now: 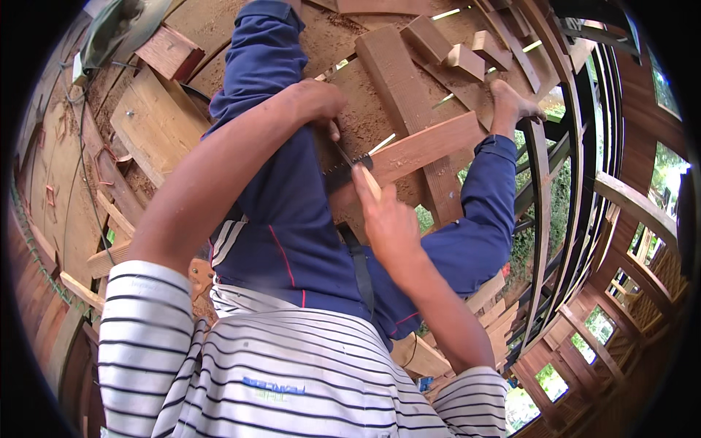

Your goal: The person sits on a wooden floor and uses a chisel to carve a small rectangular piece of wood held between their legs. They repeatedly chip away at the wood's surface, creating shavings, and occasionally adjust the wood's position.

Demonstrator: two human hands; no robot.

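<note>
My right hand [392, 223] is closed round the light wooden handle [370, 184] of a thin tool that looks like a file. Its narrow metal shaft [342, 152] slants up and left to my left hand [319, 104], whose curled fingers are at the far tip. Under the shaft lies a dark, toothed strip [338, 177], apparently a saw blade, partly hidden by my leg and right hand. It rests by the end of a reddish wooden board [431, 146], which lies across a longer, thick plank [401, 91].
My legs in blue trousers [281, 160] spread to both sides of the work. Several wood blocks [465, 63] lie at the far right; a wide board [157, 120] and a reddish block [169, 52] are at left. Sawdust covers the planks. Dark metal bars [577, 182] border gaps at right.
</note>
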